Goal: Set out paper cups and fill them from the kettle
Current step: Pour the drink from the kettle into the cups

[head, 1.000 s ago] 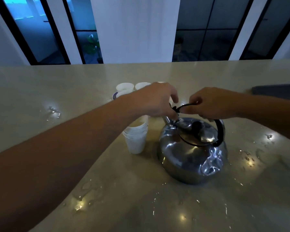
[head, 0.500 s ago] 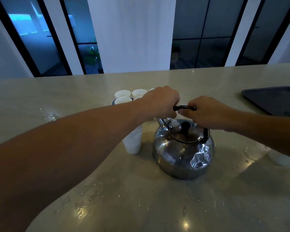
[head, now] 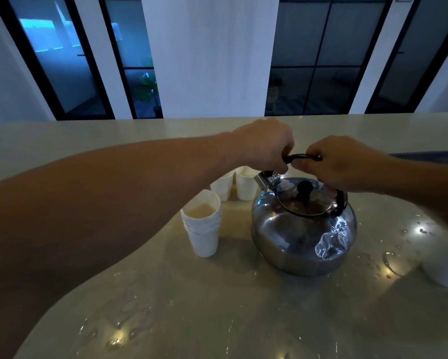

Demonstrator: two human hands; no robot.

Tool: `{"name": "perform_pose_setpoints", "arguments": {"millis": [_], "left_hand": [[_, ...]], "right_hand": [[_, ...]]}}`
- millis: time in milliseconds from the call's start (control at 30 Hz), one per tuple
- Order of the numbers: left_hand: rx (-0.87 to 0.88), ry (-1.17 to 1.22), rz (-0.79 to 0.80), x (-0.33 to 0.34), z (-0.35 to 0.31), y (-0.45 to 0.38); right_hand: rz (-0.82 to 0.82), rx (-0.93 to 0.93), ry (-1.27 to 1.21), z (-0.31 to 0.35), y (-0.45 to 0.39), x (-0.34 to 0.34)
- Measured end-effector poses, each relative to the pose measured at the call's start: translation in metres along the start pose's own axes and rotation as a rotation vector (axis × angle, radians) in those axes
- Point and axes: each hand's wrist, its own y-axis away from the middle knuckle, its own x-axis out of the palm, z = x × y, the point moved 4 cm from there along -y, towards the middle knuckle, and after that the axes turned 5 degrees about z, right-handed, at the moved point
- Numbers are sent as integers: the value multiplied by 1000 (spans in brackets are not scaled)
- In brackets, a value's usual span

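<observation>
- Steel kettle [head: 303,229] standing on the wet desk [head: 191,307], about midway between the near and far edges, spout [head: 263,180] turned toward the far edge, lid with black knob [head: 305,189] in place.
- Black handle [head: 301,157] raised upright over the lid.
- Left hand [head: 263,145] reaching in across the desk from the near left corner, grip curled round the left end of the handle above the spout.
- Right hand [head: 339,164] coming from the right edge, grip curled round the top of the handle, just beside the left hand, knuckles nearly meeting.
- Stack of white paper cups [head: 203,226] upright just left of the kettle, apart from it, the inside of the top cup in view.
- Two single paper cups [head: 244,185] upright beyond the stack, toward the far edge, close beside the spout, partly hidden under the left forearm.
- Water droplets and puddles [head: 116,338] along the near edge and right of the kettle.
- Dark tray [head: 435,158] at the right edge, behind the right forearm.
- Blurred white object [head: 443,265] near the right edge, kind impossible to tell.
</observation>
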Motion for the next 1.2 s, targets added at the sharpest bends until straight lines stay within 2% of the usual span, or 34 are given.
{"name": "perform_pose_setpoints", "arguments": {"millis": [367,800,1200], "left_hand": [[-48,-9,-51,-19,23,-25],[-143,9,-147,3,48,-37],[-129,23,-130,12,55,-38]], "right_hand": [[-74,1,76,2,-34,-24],[-63,-46,153,6,-77,-26],[-43,-39,183,10,-80,-20]]}}
